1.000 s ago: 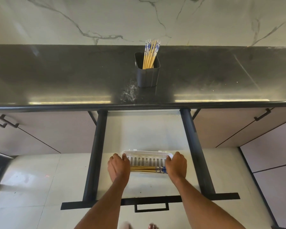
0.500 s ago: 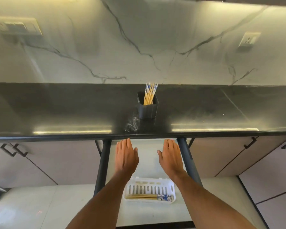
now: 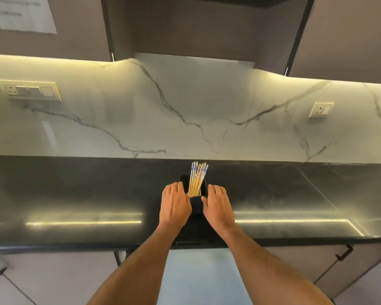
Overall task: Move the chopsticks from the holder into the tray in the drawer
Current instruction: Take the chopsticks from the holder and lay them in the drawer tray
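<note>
A dark square holder [image 3: 196, 204] stands on the black countertop [image 3: 75, 194], with several wooden chopsticks [image 3: 197, 178] with blue-and-white tops sticking up out of it. My left hand [image 3: 175, 204] is pressed against the holder's left side and my right hand [image 3: 218, 205] against its right side, fingers curved around it. Only a pale strip of the open drawer [image 3: 196, 276] shows between my forearms; the tray is hidden from view.
A marble backsplash [image 3: 185, 111] rises behind the counter with a switch plate [image 3: 30, 91] at left and a socket [image 3: 320, 110] at right. Dark wall cabinets [image 3: 196, 25] hang overhead. Cabinet fronts with black handles [image 3: 344, 253] flank the drawer below.
Both hands rose from the tray in the drawer up over the counter edge and closed around the holder. The view tilted upward, so the tray left the frame.
</note>
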